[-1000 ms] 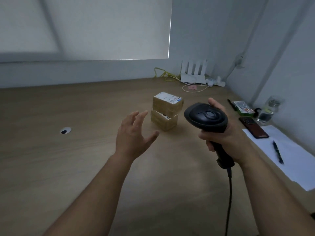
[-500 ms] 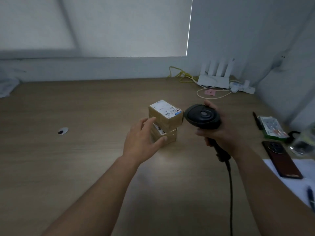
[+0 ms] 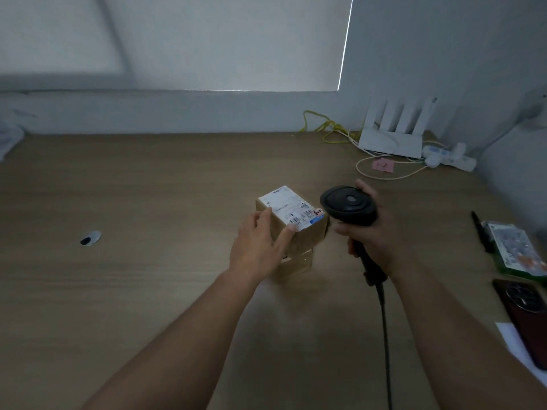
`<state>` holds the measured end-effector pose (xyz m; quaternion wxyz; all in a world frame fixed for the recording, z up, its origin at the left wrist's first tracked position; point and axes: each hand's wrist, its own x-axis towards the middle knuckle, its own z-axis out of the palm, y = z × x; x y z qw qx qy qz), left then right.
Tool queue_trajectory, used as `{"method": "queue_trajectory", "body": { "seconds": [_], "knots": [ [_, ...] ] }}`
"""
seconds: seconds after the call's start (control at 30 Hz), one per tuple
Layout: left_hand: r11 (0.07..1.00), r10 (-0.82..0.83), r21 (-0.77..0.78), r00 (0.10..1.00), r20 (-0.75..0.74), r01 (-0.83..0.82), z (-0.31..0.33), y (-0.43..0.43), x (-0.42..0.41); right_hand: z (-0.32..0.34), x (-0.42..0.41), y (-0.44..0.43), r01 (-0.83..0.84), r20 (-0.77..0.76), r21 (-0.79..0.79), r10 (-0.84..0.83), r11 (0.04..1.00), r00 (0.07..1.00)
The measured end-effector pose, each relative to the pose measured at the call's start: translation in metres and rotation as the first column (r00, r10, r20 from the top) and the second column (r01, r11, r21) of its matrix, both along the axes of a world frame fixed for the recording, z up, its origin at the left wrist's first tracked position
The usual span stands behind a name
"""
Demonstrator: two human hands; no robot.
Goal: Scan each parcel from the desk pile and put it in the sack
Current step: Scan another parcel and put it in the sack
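Observation:
Two brown cardboard parcels are stacked mid-desk. The top parcel [image 3: 296,211] carries a white label with barcodes, and the lower parcel [image 3: 296,263] shows only partly under it. My left hand [image 3: 257,247] grips the top parcel at its near left corner, fingers on the left side and thumb on the front edge of the label. My right hand [image 3: 376,247] holds a black barcode scanner [image 3: 349,205] by its handle just right of the parcels, its cable hanging toward me. No sack is in view.
The wooden desk [image 3: 148,291] has a cable hole [image 3: 88,238] at the left. A white router [image 3: 393,137], yellow cables and a power strip [image 3: 450,158] sit at the back right. A pen [image 3: 481,230], green packet [image 3: 515,250], dark phone [image 3: 524,315] and paper [image 3: 515,341] line the right edge.
My left hand has reached forward from open air and closed on the top parcel. The scanner has come nearer to the parcels as my view shifted closer.

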<state>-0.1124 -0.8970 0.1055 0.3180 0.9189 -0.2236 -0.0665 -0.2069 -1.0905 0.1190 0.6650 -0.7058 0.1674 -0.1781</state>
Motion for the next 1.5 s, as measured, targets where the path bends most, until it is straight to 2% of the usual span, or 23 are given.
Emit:
{"method": "queue_trajectory", "body": {
  "seconds": [0.13,0.23,0.4,0.53,0.8,1.1,1.23,1.37,1.5],
  "knots": [
    [0.996,0.089,-0.018,0.987,-0.131,-0.092,-0.017,-0.012,0.021,-0.022,0.018,0.002,0.003,-0.033,0.041,-0.001,0.999,0.999],
    [0.993,0.094,-0.044,0.967,-0.236,-0.107,-0.031,-0.018,0.028,-0.031,0.024,0.007,-0.005,-0.051,0.062,0.008,0.998,0.999],
    [0.952,0.058,-0.249,0.903,-0.425,-0.178,-0.045,-0.012,0.031,-0.031,0.028,0.025,-0.047,-0.064,0.042,0.05,0.998,0.997],
    [0.91,-0.011,-0.363,0.864,-0.503,-0.2,-0.035,0.009,0.017,-0.024,0.024,0.043,-0.105,-0.05,0.034,0.107,0.994,0.993],
    [0.84,-0.054,-0.487,0.855,-0.516,-0.241,-0.018,0.08,-0.002,0.0,-0.004,0.094,-0.161,-0.029,0.008,0.161,0.987,0.987],
    [0.862,-0.119,-0.493,0.897,-0.425,-0.119,0.01,0.157,-0.036,0.02,-0.04,0.151,-0.226,-0.001,0.018,0.226,0.974,0.974],
    [0.838,-0.068,-0.528,0.934,-0.352,-0.138,0.024,0.178,-0.043,0.034,-0.055,0.175,-0.249,0.045,-0.031,0.25,0.968,0.967],
    [0.818,0.019,-0.548,0.96,-0.279,-0.175,0.041,0.207,-0.042,0.052,-0.079,0.196,-0.28,0.117,0.019,0.276,0.96,0.954],
    [0.809,0.15,-0.526,0.958,-0.244,-0.261,0.054,0.236,-0.044,0.069,-0.109,0.216,-0.383,0.151,0.079,0.368,0.92,0.917]
  ]
}}
